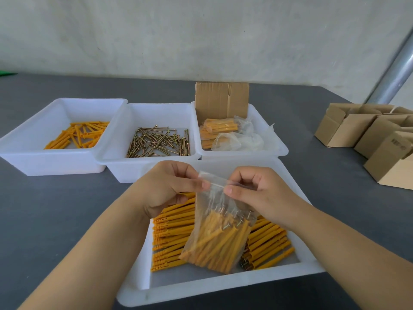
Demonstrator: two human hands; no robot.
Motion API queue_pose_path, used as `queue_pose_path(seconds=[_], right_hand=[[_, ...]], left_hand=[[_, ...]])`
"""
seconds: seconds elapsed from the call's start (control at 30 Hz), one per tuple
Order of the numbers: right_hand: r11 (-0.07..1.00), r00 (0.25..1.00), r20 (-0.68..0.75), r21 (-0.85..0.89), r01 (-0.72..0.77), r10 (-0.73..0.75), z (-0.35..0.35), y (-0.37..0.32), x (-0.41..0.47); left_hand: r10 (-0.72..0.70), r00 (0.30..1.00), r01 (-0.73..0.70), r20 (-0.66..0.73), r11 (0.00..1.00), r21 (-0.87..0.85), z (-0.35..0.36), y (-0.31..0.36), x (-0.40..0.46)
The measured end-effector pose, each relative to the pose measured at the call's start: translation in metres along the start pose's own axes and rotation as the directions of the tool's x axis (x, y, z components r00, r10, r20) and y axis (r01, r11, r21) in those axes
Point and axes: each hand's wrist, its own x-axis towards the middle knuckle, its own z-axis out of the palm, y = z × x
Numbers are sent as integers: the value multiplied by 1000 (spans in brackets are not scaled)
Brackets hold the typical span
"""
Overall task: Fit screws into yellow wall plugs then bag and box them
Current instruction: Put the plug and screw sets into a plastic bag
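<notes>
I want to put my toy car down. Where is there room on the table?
Bare grey table lies left of the near tray, and between the bagged-plugs tray and the cardboard boxes. The middle is crowded: trays touch, and both hands hold a bag.

4 white trays (pixel 55 162), 2 hands (pixel 165 186), 1 held bag (pixel 220 231), 1 flat carton (pixel 221 100).

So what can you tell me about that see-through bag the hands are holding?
The bag is thin, clear, crinkly plastic with a strip across its top. It is packed with yellow wall plugs with screw heads poking out of their upper ends. It hangs tilted over the near white tray, its lower end resting on loose plugs there. The left hand and the right hand each pinch the top strip.
</notes>
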Motion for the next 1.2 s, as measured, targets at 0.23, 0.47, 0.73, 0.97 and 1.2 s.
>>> queue_pose_path(seconds=[0.23,0.47,0.73,0.97,1.2], right_hand=[[999,1000,20,44,-12,12,0,0,1],[999,1000,1,41,5,-5,-1,1,1],[994,994,-51,-61,92,-95,6,1,5],[973,994,-25,-211,96,-104,0,2,-1],[979,999,17,-202,-24,28,-25,8,-9]], left_hand=[[-7,999,12,33,990,-142,-2,-3,4],[112,991,-117,76,991,67,11,-3,1],[212,977,-213,26,970,119,20,-3,2],[155,987,-155,34,988,0,11,-1,1],[104,993,-97,46,985,-141,-4,-1,0]])
